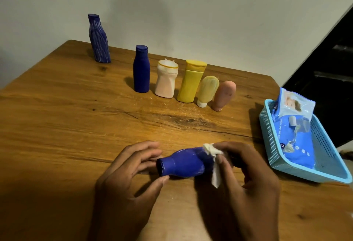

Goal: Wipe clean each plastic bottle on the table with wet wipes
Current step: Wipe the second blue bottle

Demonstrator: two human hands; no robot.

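A: What's being worked on?

B: A small blue bottle (188,164), lying on its side just above the desk (57,126) at the near edge, cap end pointing left. The left hand (129,166) holds that cap end, thumb under the neck and fingers curled along the far side.

A: And the other hand?

B: The right hand (246,170) is at the bottle's base, its fingers pinching a white wipe (214,162) against it. One end of the wipe is bunched on top of the bottle and the rest hangs down past the thumb.

A: Where are the other bottles?

B: Standing in a row at the far middle of the desk. From left to right: a dark blue bottle (141,69), a pale pink bottle (166,81) with an open top, and a yellow bottle (191,82) with a flip cap. Then a small yellow tube (207,89) standing on its white cap, and a pinkish-brown tube (224,95) at the right end. They stand close together, some touching or nearly so; I can't tell which.

A: Anything apart from that row?

B: A tall blue bottle with pale streaks (99,39), alone at the far left by the wall.

A: And the wipes?

B: A blue pack of wipes (294,135) lies in a light blue plastic basket (267,135) at the right edge of the desk, its far end propped over the basket's far rim.
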